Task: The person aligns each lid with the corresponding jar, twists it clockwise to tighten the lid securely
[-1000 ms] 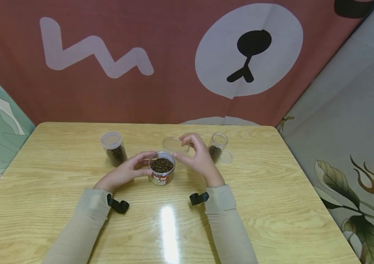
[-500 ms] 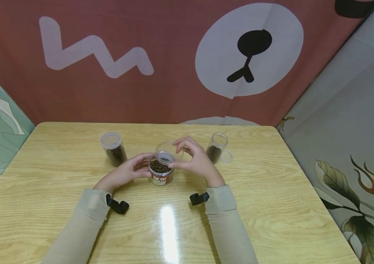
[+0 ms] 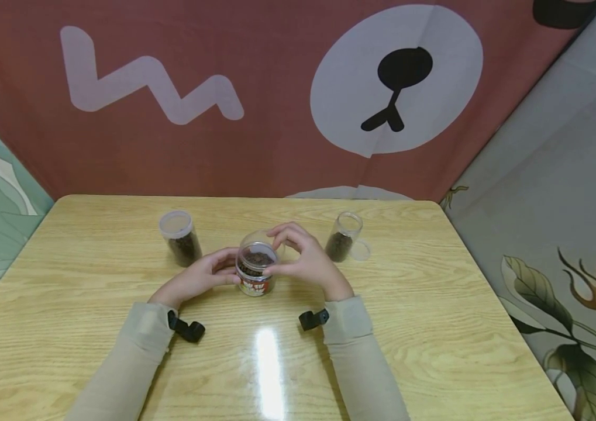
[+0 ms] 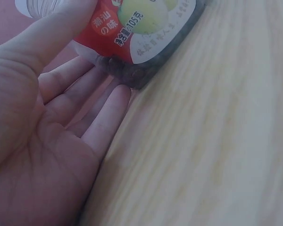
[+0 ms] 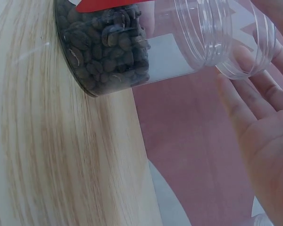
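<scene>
A clear plastic jar (image 3: 254,286) with a red printed label stands upright on the table. Dark coffee beans (image 5: 108,52) fill its lower part in the right wrist view. My left hand (image 3: 200,278) grips its left side, thumb in front and fingers behind; the left wrist view shows the label (image 4: 144,30) close up. Between thumb and fingertips, my right hand (image 3: 305,263) pinches a clear round lid (image 5: 247,66) at the jar's mouth. The lid is tilted, its far side raised. Whether it touches the rim I cannot tell.
A tall clear jar (image 3: 184,248) of dark contents, with a pale lid on top, stands at the back left. Back right is a narrower jar (image 3: 340,245), partly filled, with a small translucent disc (image 3: 360,250) beside it. A printed cloth (image 3: 276,146) hangs behind the table.
The right hand has brought the lid left and toward me, from behind and beside the jar to over its mouth. The left hand and the jar have stayed nearly in place.
</scene>
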`<action>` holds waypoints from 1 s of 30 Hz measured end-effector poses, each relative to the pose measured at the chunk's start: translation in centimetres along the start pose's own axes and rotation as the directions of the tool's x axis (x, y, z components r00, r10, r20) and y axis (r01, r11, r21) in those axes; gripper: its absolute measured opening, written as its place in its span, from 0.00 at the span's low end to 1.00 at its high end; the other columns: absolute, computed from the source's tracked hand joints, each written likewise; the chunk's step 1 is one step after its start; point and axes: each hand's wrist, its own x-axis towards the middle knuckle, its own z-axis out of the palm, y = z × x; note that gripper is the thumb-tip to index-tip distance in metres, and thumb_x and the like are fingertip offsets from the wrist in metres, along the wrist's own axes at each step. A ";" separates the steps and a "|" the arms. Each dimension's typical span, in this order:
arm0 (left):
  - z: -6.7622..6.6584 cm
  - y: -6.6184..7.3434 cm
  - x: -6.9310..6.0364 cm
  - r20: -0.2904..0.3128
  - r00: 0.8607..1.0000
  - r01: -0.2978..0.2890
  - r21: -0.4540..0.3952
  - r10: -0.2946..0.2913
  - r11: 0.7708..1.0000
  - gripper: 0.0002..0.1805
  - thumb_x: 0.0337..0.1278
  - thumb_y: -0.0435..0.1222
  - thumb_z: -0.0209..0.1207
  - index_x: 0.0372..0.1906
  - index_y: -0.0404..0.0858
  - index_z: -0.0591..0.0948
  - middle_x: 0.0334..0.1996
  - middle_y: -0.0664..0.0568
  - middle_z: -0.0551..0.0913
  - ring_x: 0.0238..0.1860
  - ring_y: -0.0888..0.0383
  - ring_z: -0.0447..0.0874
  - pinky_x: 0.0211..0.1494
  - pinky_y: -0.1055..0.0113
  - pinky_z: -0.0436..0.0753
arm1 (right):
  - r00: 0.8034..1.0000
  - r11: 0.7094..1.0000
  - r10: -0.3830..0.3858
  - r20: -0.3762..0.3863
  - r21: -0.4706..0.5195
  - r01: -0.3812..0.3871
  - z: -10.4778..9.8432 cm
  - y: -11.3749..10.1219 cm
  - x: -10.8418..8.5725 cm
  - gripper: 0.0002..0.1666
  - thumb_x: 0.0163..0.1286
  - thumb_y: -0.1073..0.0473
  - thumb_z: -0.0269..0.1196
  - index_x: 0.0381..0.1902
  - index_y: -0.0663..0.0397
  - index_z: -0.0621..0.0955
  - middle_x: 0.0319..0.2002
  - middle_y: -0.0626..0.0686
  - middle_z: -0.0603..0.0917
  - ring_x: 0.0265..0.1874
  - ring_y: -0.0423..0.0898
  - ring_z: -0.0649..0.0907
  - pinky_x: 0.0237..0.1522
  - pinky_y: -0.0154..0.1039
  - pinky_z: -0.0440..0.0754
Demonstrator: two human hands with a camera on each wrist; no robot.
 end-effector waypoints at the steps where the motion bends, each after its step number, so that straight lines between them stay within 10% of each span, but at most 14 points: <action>1: 0.0 0.0 0.0 0.001 1.000 -0.002 -0.003 0.002 1.000 0.38 0.67 0.33 0.64 0.76 0.27 0.61 0.72 0.31 0.65 0.71 0.35 0.65 0.65 0.69 0.77 | 1.000 1.000 -0.001 0.003 0.000 0.001 0.0 0.0 0.0 0.24 0.49 0.65 0.82 0.39 0.65 0.79 0.57 0.50 0.79 0.62 0.47 0.77 0.70 0.43 0.72; 30: 0.0 -0.1 -0.2 -0.017 0.998 0.068 0.022 -0.068 0.997 0.38 0.68 0.37 0.63 0.76 0.28 0.61 0.71 0.33 0.67 0.70 0.38 0.69 0.65 0.67 0.77 | 0.996 0.999 0.003 0.087 -0.039 0.000 0.3 -0.1 0.1 0.25 0.48 0.64 0.83 0.39 0.61 0.79 0.59 0.53 0.77 0.64 0.51 0.76 0.71 0.48 0.70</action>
